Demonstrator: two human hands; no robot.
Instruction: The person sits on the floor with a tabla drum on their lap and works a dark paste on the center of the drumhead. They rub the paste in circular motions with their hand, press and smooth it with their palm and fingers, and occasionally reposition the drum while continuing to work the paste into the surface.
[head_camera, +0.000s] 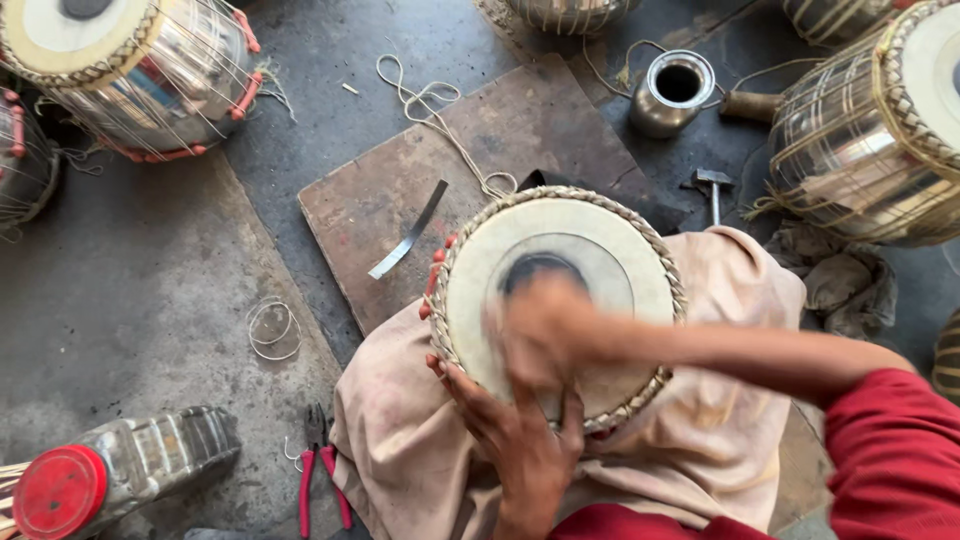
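Observation:
A round drum (590, 240) with a pale skin head, a dark centre patch and a braided rim rests on a pinkish cloth (730, 300) over my lap. My left hand (515, 435) grips the drum's near rim, fingers curled over the braid. My right hand (540, 325) lies on the skin near the dark patch and is blurred by motion. Whether it holds anything cannot be seen. Both my sleeves are red.
A metal strip (410, 232) and cord (435, 110) lie on a flat board (500, 140). Red-handled pliers (322, 480), a red-capped plastic bottle (120, 470), a wire ring (273, 328), a small hammer (712, 188) and a metal pot (672, 92) sit around. Other drums (130, 65) (870, 140) stand at the corners.

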